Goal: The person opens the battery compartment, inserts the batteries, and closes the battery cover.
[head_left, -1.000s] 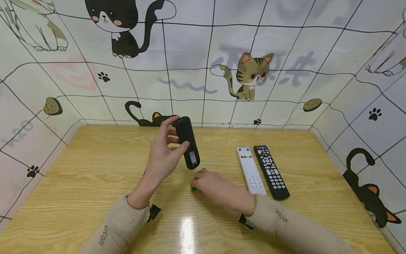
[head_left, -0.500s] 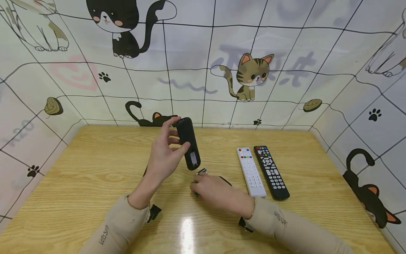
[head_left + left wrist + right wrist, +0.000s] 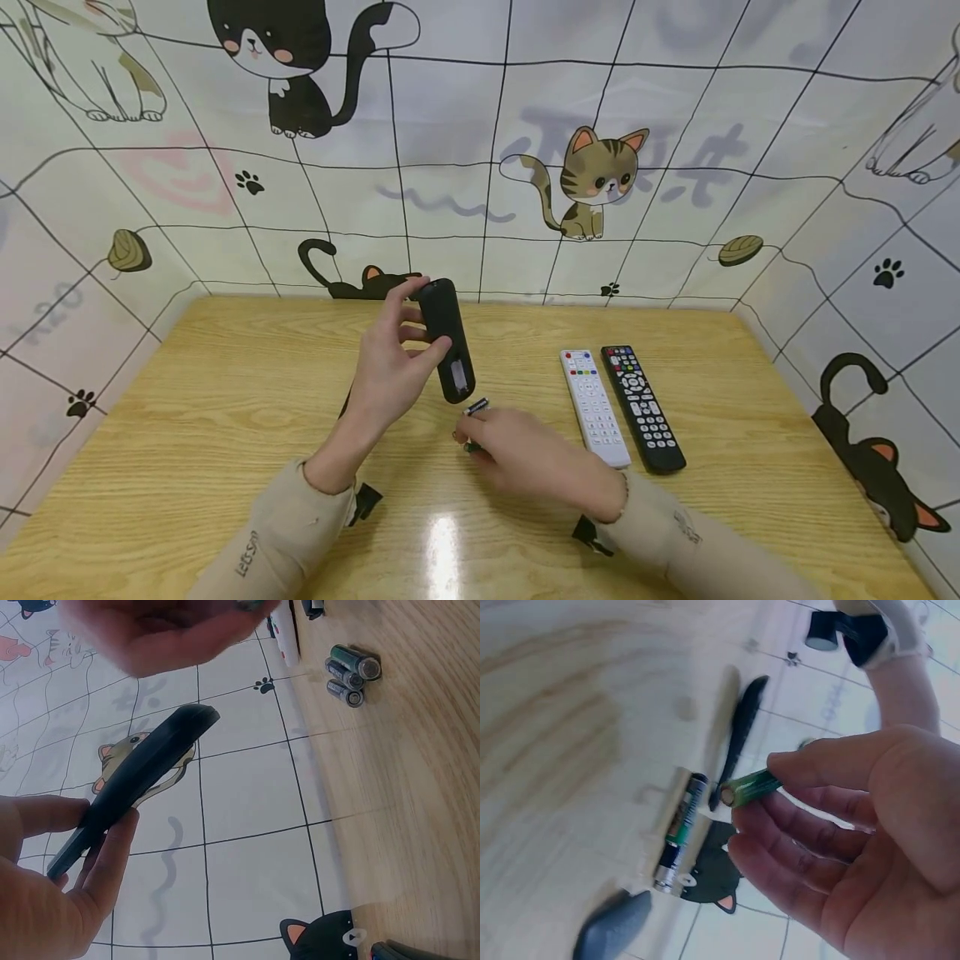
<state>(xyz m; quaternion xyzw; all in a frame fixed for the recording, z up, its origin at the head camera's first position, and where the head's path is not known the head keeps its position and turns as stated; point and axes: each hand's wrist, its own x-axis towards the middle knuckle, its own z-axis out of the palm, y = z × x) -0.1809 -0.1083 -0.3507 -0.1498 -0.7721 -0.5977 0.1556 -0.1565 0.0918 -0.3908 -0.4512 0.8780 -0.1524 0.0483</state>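
Observation:
My left hand (image 3: 386, 367) holds a black remote control (image 3: 444, 333) tilted up off the table, thumb on one side and fingers on the other. Its back faces the head camera, with a light-coloured battery compartment uncovered near the lower end. Just below it, my right hand (image 3: 525, 454) pinches a green battery (image 3: 751, 787) between thumb and fingertips. Another battery (image 3: 477, 406) lies on the table right by those fingers. From the left wrist, three batteries (image 3: 352, 675) show together on the wood, while the right hand (image 3: 172, 637) hovers at the top edge.
A white remote (image 3: 595, 408) and a black remote (image 3: 642, 408) lie side by side to the right, buttons up. A slim dark object (image 3: 742, 727) sits on the table, mostly hidden behind my left wrist in the head view. Cat-print sheeting (image 3: 450, 192) surrounds the wooden table (image 3: 225, 400).
My right hand has shifted slightly right and back, its fingers now holding the green battery, and a battery on the table has come into view. The left hand and its remote stay nearly still.

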